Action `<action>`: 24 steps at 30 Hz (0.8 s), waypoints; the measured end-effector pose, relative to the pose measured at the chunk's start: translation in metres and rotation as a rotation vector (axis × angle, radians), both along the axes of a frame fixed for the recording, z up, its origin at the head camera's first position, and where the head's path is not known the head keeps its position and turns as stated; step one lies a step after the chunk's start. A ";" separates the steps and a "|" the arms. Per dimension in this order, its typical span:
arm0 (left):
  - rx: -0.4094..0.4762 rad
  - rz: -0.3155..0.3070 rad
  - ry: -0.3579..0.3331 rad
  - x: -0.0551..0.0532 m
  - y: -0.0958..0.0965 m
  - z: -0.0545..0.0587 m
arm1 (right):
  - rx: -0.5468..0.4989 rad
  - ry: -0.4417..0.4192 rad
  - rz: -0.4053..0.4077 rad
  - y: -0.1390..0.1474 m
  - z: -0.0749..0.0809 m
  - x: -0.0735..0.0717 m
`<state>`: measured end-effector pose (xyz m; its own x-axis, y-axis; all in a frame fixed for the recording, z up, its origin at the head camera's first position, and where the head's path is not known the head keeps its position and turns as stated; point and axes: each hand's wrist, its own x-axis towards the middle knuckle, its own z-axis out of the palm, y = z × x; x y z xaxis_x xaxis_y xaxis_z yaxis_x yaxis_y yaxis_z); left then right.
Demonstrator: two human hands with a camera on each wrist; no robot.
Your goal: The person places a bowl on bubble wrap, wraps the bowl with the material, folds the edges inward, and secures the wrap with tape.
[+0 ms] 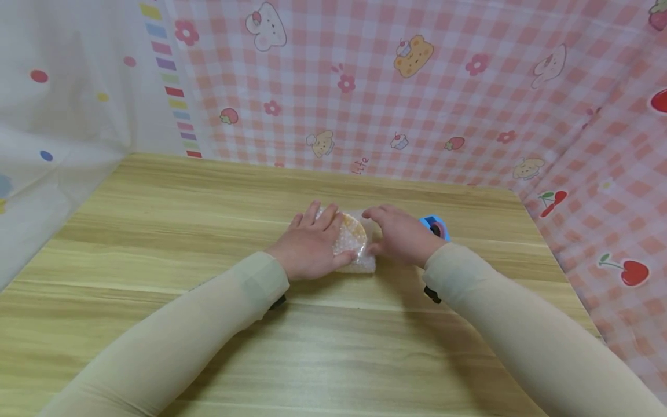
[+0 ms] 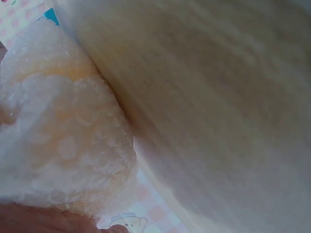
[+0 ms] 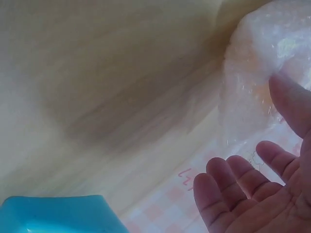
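A round thing with an orange-and-white patterned face (image 1: 355, 230) lies on the table inside clear bubble wrap (image 1: 359, 266). My left hand (image 1: 311, 243) rests on the left part of the bundle, its fingers spread and extended. In the left wrist view the bubble wrap (image 2: 68, 131) bulges up along the palm side. My right hand (image 1: 400, 234) is at the bundle's right edge, its fingers loosely bent with nothing between them. The right wrist view has the right thumb (image 3: 291, 102) against or just in front of the wrap; contact is unclear.
Just beyond my right wrist stands a blue object (image 1: 431, 220) with a dark and pinkish middle, perhaps a tape dispenser. The wooden table (image 1: 323, 359) meets a pink checked cloth (image 1: 365, 116) at the back and right, and a white dotted cloth (image 1: 68, 116) at the left.
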<state>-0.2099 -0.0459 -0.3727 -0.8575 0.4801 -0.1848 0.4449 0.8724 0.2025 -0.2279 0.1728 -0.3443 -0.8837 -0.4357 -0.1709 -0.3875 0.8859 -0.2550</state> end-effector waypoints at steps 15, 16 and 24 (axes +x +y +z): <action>-0.003 -0.008 0.002 0.001 0.000 0.002 | -0.022 -0.100 -0.065 -0.004 -0.003 -0.003; -0.003 -0.008 0.001 0.001 0.000 0.001 | -0.023 -0.103 -0.062 -0.005 -0.003 -0.003; -0.007 -0.010 -0.003 0.000 0.000 0.001 | -0.034 -0.112 -0.056 -0.007 -0.003 -0.004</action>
<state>-0.2101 -0.0457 -0.3720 -0.8522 0.4871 -0.1909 0.4528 0.8695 0.1974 -0.2314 0.1653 -0.3476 -0.8828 -0.3938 -0.2561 -0.3055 0.8955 -0.3238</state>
